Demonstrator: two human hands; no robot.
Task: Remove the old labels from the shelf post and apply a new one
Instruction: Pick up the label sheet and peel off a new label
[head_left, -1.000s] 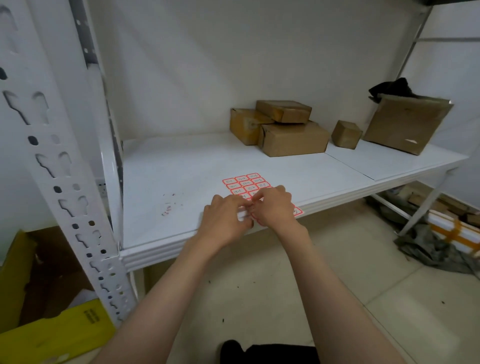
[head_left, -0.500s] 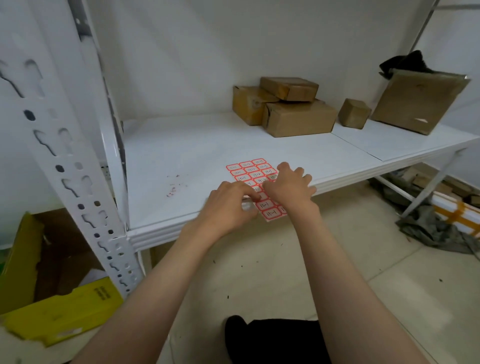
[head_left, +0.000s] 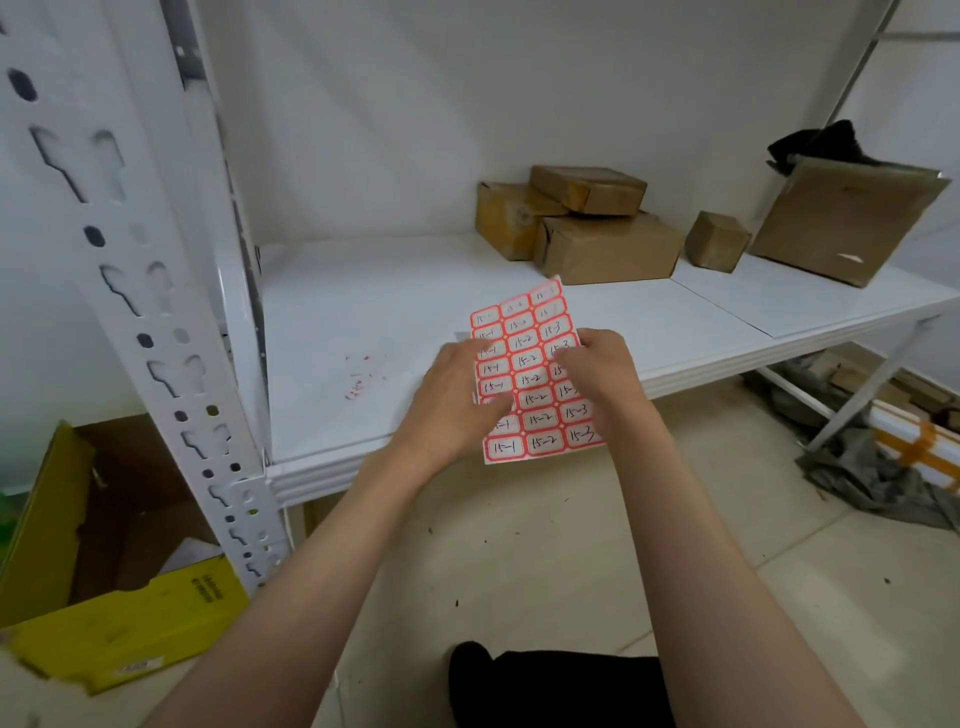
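Label sheet (head_left: 530, 374) is now lifted off the shelf (head_left: 363, 312); half a second ago it lay flat there under your fingers. It stands tilted between your two hands, above the front edge of the shelf. I judge you are ready to peel one new label.

Your left hand (head_left: 457, 405) holds the left edge of the sheet, thumb across the front. Your right hand (head_left: 597, 369) holds the right edge, fingers curled round it. Both grips are closed on the sheet; no label is peeled yet, as far as I can see.

Far to the left of your left grip stands the shelf post (head_left: 156, 312). Small red scraps (head_left: 363, 376) lie on the shelf, left of that grip.
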